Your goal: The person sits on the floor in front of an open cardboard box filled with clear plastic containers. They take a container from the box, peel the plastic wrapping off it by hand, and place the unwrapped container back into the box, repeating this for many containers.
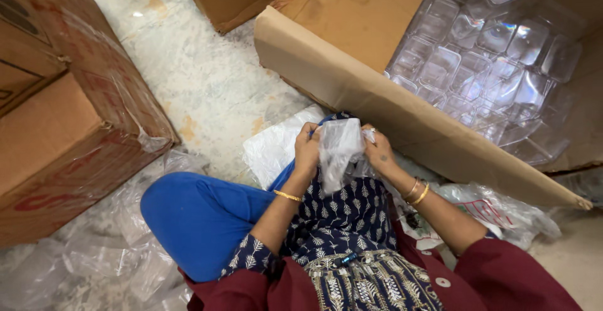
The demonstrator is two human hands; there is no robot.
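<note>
Seated person's left hand and right hand pinch opposite sides of an upright clear plastic pouch between them.

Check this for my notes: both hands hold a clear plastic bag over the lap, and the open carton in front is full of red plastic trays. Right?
Not quite. The trays in the open carton are clear, not red, as the head view shows. The rest stands: the left hand and the right hand hold a clear plastic bag over the lap.
</note>
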